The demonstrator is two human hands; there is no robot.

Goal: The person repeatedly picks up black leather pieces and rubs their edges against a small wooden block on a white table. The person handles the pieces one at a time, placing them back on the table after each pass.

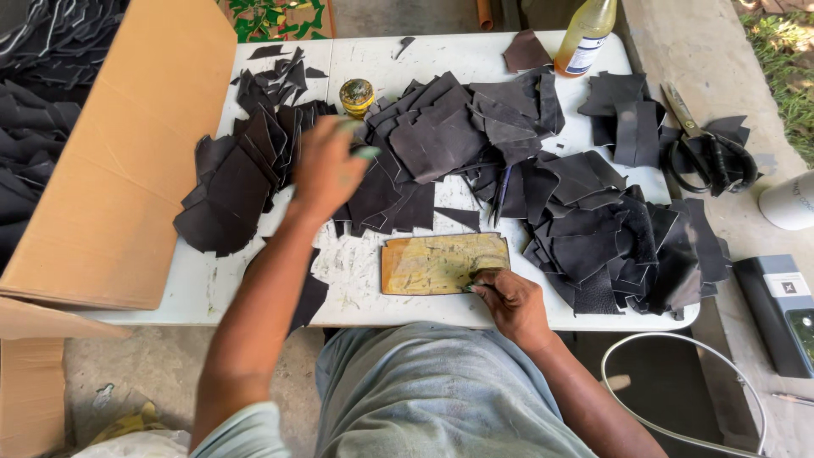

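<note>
Leather offcuts (242, 182), dark and ragged, lie heaped on the white bench (356, 280), with the left hand (326, 170) hovering over the leftmost heap, fingers spread apart and blurred, so I cannot tell whether it touches any piece. At nine o'clock from that heap a big cardboard box (127, 161) leans over the bench edge; more dark scraps show behind it, cut off by the frame. At twelve o'clock from the left hand stands a small round tin (357, 95) with a yellowed lid, its contents impossible to make out. A second, broader pile of leather pieces (458, 127) fills the bench centre, and a thin blue pen-like stick (504, 191) pokes out from under it, mostly hidden.

Near the front edge lies a flat yellowish stained board (441, 263). The right hand (513, 301) rests at its four o'clock corner, fingers pinched together on a small thin tool whose tip alone shows; what kind of tool cannot be told.

At two o'clock from the board spreads a third heap of offcuts (610, 237). At the far edge stands a plastic bottle (585, 38) of yellow liquid, its top cut off. Large shears (691, 127) with dark wrapped handles lie at the right end, partly on scraps. Beyond the bench, a white cap (788, 203) is clipped by the frame.
</note>
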